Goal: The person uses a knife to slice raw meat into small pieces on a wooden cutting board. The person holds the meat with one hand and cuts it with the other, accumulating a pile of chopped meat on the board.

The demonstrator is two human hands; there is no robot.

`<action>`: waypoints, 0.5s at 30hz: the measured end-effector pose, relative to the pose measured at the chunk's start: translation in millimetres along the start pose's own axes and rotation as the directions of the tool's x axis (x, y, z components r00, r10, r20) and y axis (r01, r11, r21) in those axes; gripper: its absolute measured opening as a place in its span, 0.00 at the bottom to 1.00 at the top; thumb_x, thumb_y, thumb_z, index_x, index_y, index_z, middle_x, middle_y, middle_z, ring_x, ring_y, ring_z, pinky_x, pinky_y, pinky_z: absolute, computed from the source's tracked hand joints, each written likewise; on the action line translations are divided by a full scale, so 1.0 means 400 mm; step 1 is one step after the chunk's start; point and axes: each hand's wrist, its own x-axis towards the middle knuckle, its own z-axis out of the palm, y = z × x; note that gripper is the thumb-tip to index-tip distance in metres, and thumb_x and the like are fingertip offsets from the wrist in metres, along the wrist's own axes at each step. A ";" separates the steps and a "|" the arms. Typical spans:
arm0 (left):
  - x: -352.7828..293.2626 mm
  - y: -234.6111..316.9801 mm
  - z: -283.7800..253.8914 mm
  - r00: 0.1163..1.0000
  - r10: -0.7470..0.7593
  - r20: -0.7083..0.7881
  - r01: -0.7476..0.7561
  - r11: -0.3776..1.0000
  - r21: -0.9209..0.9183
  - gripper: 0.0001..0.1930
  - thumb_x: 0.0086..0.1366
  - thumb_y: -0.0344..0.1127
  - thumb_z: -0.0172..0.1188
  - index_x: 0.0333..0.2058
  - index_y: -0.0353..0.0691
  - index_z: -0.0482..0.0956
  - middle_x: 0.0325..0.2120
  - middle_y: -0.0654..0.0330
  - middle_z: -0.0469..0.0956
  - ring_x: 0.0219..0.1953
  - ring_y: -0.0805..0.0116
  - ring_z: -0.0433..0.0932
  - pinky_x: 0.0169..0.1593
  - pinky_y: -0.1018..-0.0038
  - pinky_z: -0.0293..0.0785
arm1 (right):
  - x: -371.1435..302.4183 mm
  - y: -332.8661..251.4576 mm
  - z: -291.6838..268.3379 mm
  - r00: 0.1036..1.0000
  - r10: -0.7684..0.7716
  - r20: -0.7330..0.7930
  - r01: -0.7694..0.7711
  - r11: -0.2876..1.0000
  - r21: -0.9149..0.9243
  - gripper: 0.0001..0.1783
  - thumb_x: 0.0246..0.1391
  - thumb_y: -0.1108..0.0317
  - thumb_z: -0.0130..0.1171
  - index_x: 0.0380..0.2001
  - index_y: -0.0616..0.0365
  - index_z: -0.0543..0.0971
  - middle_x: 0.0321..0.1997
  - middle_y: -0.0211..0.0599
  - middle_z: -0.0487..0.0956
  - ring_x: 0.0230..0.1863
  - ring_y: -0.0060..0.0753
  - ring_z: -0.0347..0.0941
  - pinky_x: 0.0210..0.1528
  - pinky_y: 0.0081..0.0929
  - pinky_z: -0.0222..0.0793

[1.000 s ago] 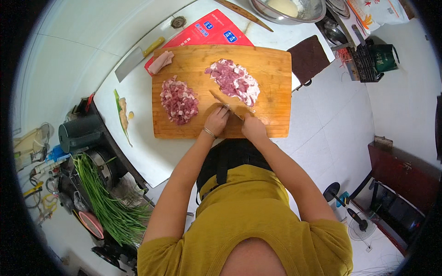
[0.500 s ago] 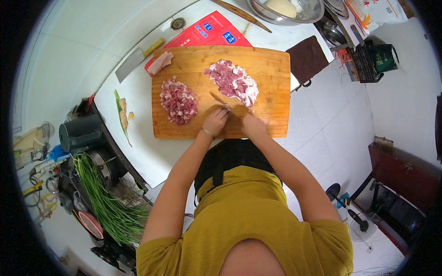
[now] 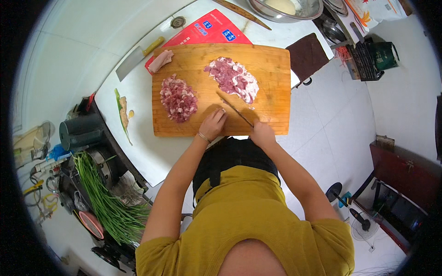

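Observation:
My right hand (image 3: 263,134) grips a knife (image 3: 237,112) near the front edge of the wooden cutting board (image 3: 271,92). Its narrow blade slants away to the upper left, toward the fingers of my left hand (image 3: 213,123). Those fingers are curled together on the board; whatever lies under them is hidden or too small to name. Beyond the blade is a pile of sliced pink meat with white fat (image 3: 232,79). To the left sits a heap of diced meat (image 3: 178,100). A pale piece of pork skin or fat (image 3: 161,61) rests at the far left corner.
A cleaver (image 3: 131,62) with a yellow handle lies left of the board, near ginger (image 3: 123,110) and a green onion. Behind the board are a red sheet (image 3: 202,32), a wooden rolling pin (image 3: 243,14) and a metal bowl (image 3: 306,14) with dough. Green chives (image 3: 103,202) fill the lower left.
The right hand with the knife has shifted slightly right and toward me, and the blade stands farther from the left fingers. My left hand has moved a little left. The view has tilted slightly.

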 end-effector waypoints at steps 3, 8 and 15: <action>0.018 0.002 -0.023 0.999 0.015 0.039 -0.015 1.000 -0.005 0.15 0.56 0.31 0.48 0.42 0.34 0.73 0.46 0.55 0.69 0.51 0.58 0.69 0.51 0.69 0.68 | 0.009 -0.029 0.018 0.998 -0.036 -0.051 0.037 0.999 0.020 0.07 0.47 0.70 0.49 0.28 0.62 0.71 0.24 0.55 0.77 0.29 0.56 0.76 0.31 0.47 0.72; 0.049 0.000 -0.017 0.998 -0.042 -0.045 0.036 0.990 -0.139 0.12 0.53 0.28 0.52 0.38 0.35 0.75 0.43 0.56 0.70 0.45 0.56 0.71 0.47 0.67 0.70 | 0.027 -0.036 0.016 0.994 0.034 -0.106 -0.030 0.999 0.042 0.07 0.48 0.69 0.50 0.29 0.62 0.71 0.24 0.56 0.77 0.29 0.56 0.75 0.32 0.48 0.71; 0.079 -0.006 -0.061 0.952 -0.296 -0.081 0.264 0.925 -0.274 0.12 0.50 0.25 0.56 0.37 0.37 0.76 0.38 0.55 0.71 0.40 0.55 0.72 0.42 0.66 0.71 | 0.033 -0.005 0.025 0.985 0.045 -0.166 -0.038 0.998 0.048 0.10 0.48 0.65 0.54 0.27 0.62 0.72 0.22 0.57 0.76 0.28 0.59 0.74 0.31 0.49 0.70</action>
